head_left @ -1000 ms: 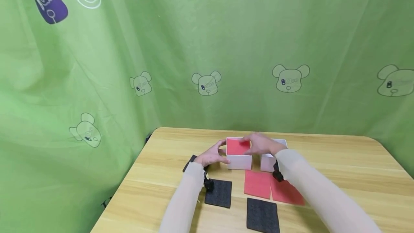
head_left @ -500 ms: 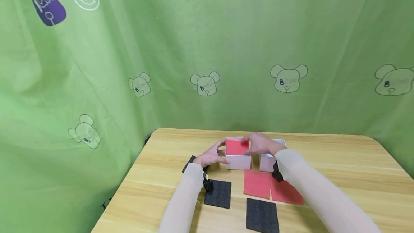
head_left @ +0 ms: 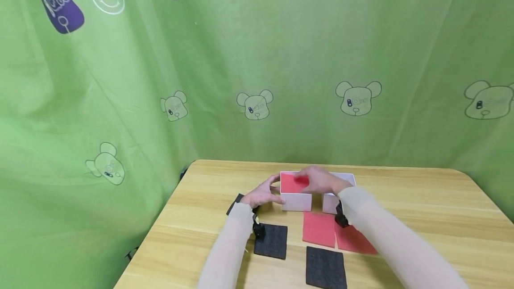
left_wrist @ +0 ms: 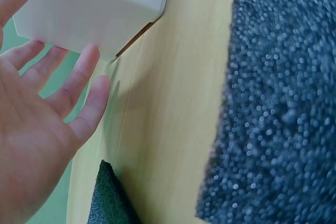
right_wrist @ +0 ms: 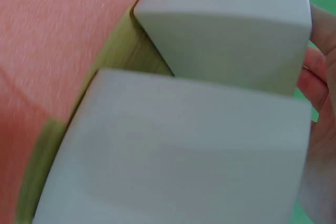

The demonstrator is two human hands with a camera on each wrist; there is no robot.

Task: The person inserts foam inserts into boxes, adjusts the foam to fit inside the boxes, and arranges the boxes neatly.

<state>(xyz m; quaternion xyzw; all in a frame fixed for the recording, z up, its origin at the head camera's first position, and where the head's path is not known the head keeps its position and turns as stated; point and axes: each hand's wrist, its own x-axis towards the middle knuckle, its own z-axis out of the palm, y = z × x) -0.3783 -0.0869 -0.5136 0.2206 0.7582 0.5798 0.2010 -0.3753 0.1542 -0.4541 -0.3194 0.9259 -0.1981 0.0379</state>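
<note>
My left hand (head_left: 263, 193) holds the left side of a small white open-topped box (head_left: 296, 202), thumb at its front and fingers toward the back. In the left wrist view the fingers of this hand (left_wrist: 47, 108) stand spread along the white wall. A red square sheet (head_left: 292, 182) shows inside the box. Over the box's right rim reaches my right hand (head_left: 319, 180), its fingers spread and touching the red sheet; their tips are partly hidden. The right wrist view catches only part of this hand (right_wrist: 321, 82), behind the box walls.
A second white box (head_left: 330, 202) stands close on the right, partly behind the right wrist. Two red squares, one left (head_left: 318, 229) and one right (head_left: 353, 240), lie in front. Black foam squares lie left (head_left: 273, 242), front (head_left: 326, 266) and under the left hand (head_left: 234, 203). Behind hangs a green curtain (head_left: 305, 133).
My right hand has shifted slightly left over the red sheet inside the box. My left hand keeps its place on the box.
</note>
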